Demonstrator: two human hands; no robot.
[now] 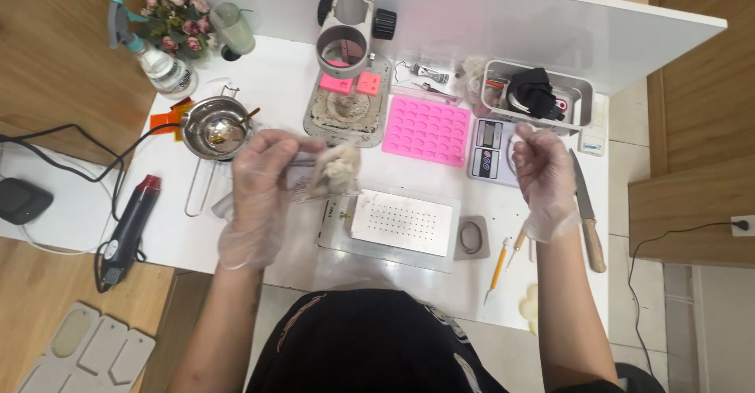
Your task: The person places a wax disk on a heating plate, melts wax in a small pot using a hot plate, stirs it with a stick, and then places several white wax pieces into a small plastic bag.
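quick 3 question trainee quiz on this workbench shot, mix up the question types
1. True or false: the left hand holds a crumpled clear bag.
2. Which lies just right of the right hand? A) heat gun B) knife C) spray bottle
3. Fill in: the pink mould tray lies between the microscope stand and the small digital ____.

Key
1. True; the gloved fingers pinch it above the perforated white plate.
2. B; the knife has a wooden handle.
3. scale
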